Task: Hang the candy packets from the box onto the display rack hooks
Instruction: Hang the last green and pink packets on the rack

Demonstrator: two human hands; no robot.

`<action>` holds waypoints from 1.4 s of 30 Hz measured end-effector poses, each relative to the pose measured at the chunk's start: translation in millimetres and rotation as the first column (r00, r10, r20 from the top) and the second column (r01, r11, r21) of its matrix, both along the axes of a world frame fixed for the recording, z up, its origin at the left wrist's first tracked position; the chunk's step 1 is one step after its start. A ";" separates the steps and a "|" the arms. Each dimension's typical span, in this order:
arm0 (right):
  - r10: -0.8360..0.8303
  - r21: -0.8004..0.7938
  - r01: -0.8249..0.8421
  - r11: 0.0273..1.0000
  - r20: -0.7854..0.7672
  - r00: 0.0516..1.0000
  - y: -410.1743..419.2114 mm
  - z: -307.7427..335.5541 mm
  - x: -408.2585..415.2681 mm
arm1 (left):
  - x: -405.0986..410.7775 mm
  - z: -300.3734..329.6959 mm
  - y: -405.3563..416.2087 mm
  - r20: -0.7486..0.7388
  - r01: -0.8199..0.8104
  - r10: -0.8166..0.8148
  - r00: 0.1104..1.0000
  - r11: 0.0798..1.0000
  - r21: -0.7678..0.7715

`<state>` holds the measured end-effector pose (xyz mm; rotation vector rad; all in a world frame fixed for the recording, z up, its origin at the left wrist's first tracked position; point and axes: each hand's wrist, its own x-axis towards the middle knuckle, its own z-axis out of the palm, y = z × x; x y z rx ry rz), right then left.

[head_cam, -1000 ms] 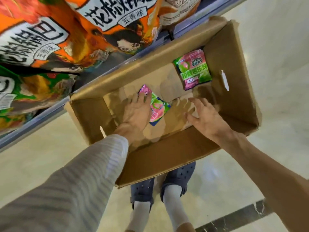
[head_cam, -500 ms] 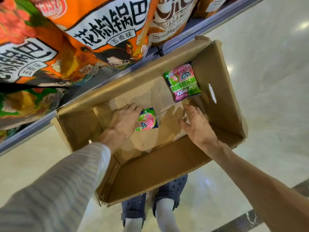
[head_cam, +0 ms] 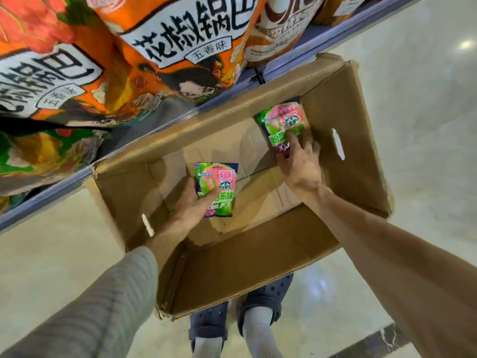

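Note:
An open cardboard box [head_cam: 258, 267] sits on the floor below me. Two pink-and-green candy packets are inside it. My left hand [head_cam: 192, 202] grips the nearer packet [head_cam: 219, 182] by its lower left part, thumb across its face, and holds it face up above the box bottom. The second packet [head_cam: 282, 120] leans in the far right corner of the box. My right hand [head_cam: 300, 161] reaches onto its lower edge, with fingers spread over the packet's bottom. No rack hooks are in view.
A shelf edge [head_cam: 296, 65] runs diagonally above the box, loaded with large orange snack bags [head_cam: 180, 40]. My feet in grey clogs [head_cam: 260, 306] stand just behind the box. Pale polished floor [head_cam: 426, 125] surrounds it on the left and right.
My left hand has lifted and turned the nearer packet face up. My right hand has moved from the box's middle to the far right corner, onto the second packet.

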<state>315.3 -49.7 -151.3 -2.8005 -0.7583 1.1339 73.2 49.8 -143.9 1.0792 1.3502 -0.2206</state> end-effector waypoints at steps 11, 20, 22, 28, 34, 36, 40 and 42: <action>-0.283 0.046 0.284 0.958 -0.020 0.959 -4.8 -8.1 -7.1 | -18.2 -8.9 0.4 -0.069 0.028 -0.028 0.997 1.000 0.002; -0.474 0.130 0.574 0.809 -0.434 0.766 -22.8 7.7 -24.2 | -23.6 8.5 1.5 -0.025 -0.043 0.043 0.999 0.999 0.018; -0.469 0.099 0.598 0.795 -0.525 0.710 -31.7 26.7 -34.7 | -24.4 23.0 2.3 -0.018 -0.057 0.057 0.998 0.998 0.017; -0.426 -0.029 0.624 0.781 -0.755 0.499 -55.4 116.4 -71.5 | -40.4 81.7 -3.0 -0.036 -0.011 0.013 0.999 0.999 0.050; -0.464 -0.089 0.666 0.741 -0.784 0.411 -73.3 211.0 -110.3 | -57.8 182.6 -24.7 0.025 -0.029 0.030 0.999 0.999 -0.033; -0.451 -0.073 0.674 0.736 -0.795 0.406 -74.0 249.7 -119.0 | -66.9 224.8 -28.3 0.053 -0.057 0.061 0.997 0.995 -0.076; -0.397 -0.006 0.680 0.733 -0.815 0.421 -70.4 335.8 -128.1 | -83.7 319.3 -29.0 0.135 -0.118 0.137 0.981 0.983 -0.143; -0.363 0.057 0.679 0.732 -0.811 0.459 -67.1 379.1 -131.8 | -91.0 367.9 -25.0 0.169 -0.136 0.162 0.972 0.979 -0.154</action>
